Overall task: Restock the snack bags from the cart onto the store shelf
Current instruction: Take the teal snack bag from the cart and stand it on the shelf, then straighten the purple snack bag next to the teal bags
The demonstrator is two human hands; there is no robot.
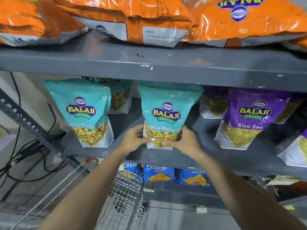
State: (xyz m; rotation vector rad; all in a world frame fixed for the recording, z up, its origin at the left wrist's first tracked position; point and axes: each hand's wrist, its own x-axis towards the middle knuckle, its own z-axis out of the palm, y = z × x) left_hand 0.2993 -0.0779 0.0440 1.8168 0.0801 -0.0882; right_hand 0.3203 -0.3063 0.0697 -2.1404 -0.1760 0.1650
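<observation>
Where hands (pixel 135 138) cover teal bag (pixel 167 113), grip unclear

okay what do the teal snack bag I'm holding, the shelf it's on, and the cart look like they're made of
Teal snack bag: glossy plastic film, judging by its sheen and wrinkles. Shelf: probably grey-painted metal, with scuffs and chips along the edges and a perforated brace at its side. Cart: bare shiny metal wire welded in a grid.

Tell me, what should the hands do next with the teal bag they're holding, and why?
Probably let go and pull back. The teal bag already stands upright on the middle shelf, its bottom on the shelf board, with the left hand and right hand holding its lower sides. It seems placed beside another teal bag.
</observation>
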